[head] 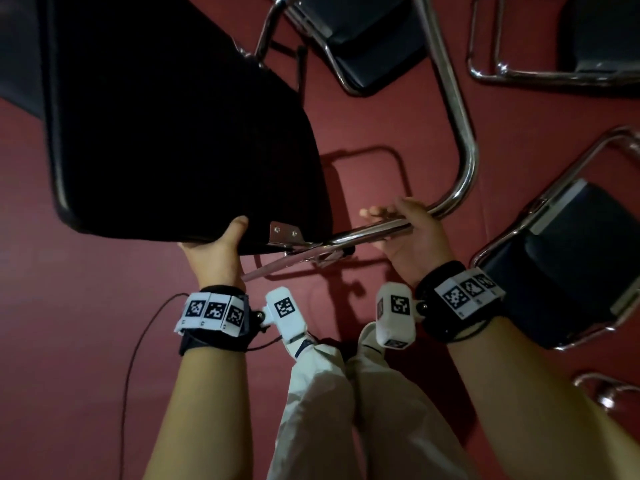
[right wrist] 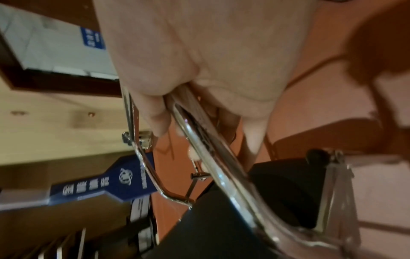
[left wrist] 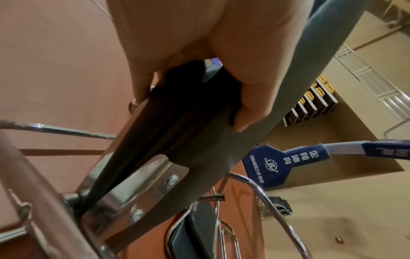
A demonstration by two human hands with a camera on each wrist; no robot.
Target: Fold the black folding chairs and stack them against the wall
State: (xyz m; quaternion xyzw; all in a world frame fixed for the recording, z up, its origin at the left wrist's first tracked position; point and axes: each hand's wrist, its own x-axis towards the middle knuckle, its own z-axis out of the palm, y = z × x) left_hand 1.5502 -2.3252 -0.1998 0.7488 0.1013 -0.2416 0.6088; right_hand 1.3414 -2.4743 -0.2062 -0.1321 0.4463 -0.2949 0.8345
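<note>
Holding one black folding chair (head: 166,116) up off the red floor (head: 69,271), both hands busy. Left hand (head: 216,252) has its grip on the near edge of the black seat pad, thumb on top and fingers curled underneath; the left wrist view shows the pad edge pinched right next to a riveted metal bracket (left wrist: 142,184). Right hand (head: 407,233) is wrapped around the chrome tube frame (head: 460,133) just before its bend, fingers curled over the bar.

Writing-wise: a blue sign (left wrist: 286,163) sits on the tan wall in the wrist views, with white Chinese characters and a round globe-style logo. Too small and sideways for me to read properly. A second blue label (right wrist: 92,37) further along is too blurry as well. Both wristbands (head: 213,311) carry black-and-white square code tags.

Other chairs on the floor: one (head: 363,39) beyond the held chair, another (head: 571,265) just right of the right wrist, and one more (head: 599,32) at the far right corner.
</note>
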